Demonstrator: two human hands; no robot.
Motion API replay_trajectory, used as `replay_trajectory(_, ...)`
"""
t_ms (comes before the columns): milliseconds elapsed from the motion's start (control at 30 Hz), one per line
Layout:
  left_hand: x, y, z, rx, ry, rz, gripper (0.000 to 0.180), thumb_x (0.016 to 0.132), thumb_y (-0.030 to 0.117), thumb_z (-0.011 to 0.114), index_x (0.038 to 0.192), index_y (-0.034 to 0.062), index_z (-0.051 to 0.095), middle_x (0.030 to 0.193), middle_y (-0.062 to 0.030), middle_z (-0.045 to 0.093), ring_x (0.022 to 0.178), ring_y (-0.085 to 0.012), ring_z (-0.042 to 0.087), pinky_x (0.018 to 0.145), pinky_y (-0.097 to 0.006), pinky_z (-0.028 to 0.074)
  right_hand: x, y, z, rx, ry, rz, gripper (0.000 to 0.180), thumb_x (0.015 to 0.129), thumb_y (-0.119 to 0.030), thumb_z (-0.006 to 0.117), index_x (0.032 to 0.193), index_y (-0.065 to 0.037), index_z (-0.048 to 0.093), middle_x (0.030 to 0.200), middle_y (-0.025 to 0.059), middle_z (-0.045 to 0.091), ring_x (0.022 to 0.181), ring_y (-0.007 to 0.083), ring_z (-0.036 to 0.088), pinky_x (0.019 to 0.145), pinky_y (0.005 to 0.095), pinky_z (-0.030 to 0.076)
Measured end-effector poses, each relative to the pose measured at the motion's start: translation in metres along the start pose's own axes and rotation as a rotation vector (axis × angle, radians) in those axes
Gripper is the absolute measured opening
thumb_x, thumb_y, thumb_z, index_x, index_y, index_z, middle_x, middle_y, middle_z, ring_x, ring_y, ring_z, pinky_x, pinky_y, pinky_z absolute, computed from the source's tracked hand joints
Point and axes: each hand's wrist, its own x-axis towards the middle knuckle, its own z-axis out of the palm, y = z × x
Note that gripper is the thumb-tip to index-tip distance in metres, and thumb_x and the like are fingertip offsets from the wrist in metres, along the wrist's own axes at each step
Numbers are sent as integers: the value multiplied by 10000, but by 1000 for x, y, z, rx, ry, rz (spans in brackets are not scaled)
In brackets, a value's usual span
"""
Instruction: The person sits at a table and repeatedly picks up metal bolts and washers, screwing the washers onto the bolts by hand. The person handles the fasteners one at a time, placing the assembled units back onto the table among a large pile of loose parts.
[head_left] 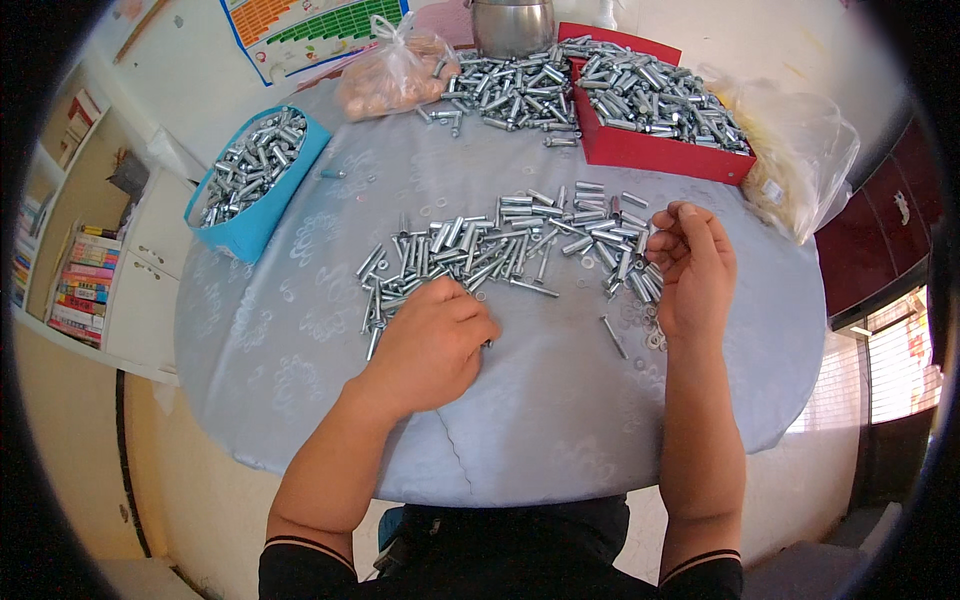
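Note:
My left hand point(437, 338) is closed beside the near edge of a pile of loose silver bolts point(465, 250). A small metal end of a bolt point(488, 343) pokes out by its fingers; the rest is hidden. My right hand point(694, 262) is raised at the right edge of a heap of short metal sleeves point(600, 232). Its fingers are curled in and its fingertips pressed together; whatever they pinch is too small to make out. Between the hands a single bolt point(613, 337) lies apart on the cloth. Small washers point(655, 338) are scattered by my right wrist.
A grey patterned tablecloth point(540, 400) covers the round table. Assembled metal anchors fill a blue box point(315, 150) at left and a red box point(650, 152) at back right, with more heaped between. Plastic bags point(395, 80) and a metal pot point(512, 28) stand at the back.

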Motion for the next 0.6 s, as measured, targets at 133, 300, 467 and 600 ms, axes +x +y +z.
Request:
replay_trajectory(133, 1, 1, 4, 19, 23, 21, 206, 700, 4, 630, 887, 82, 666, 854, -55, 639, 876, -282, 556, 785, -375, 473, 3, -6, -3, -332, -18, -19, 149, 906, -166, 623, 918, -20, 652, 810, 64, 675, 634, 122, 599, 574, 252, 464)
replay_trajectory(300, 7, 15, -2, -252, 202, -161, 235, 757, -27, 610, 967, 60, 669, 852, -58, 634, 849, -222, 585, 763, -328, 484, -3, -1, -8, -1205, -215, -209, 221, 796, -170, 709, 967, -36, 670, 803, 109, 670, 671, 236, 629, 616, 346, 484)
replay_trajectory(467, 0, 8, 6, -691, 368, -313, 203, 850, -29, 603, 1045, 4, 644, 892, -42, 635, 845, -128, 604, 745, -274, 507, -6, 2, -9, -1437, -366, -171, 267, 760, -161, 711, 1002, -54, 680, 865, 151, 665, 793, 325, 639, 705, 409, 499)
replay_trajectory(600, 1, 7, 13, -1157, 474, -508, 184, 869, -21, 601, 1052, -13, 622, 930, -65, 652, 817, -150, 646, 745, -286, 533, -8, 5, -10, -1343, -504, -230, 264, 761, -147, 710, 1008, -58, 678, 853, 140, 656, 778, 291, 642, 703, 387, 506)
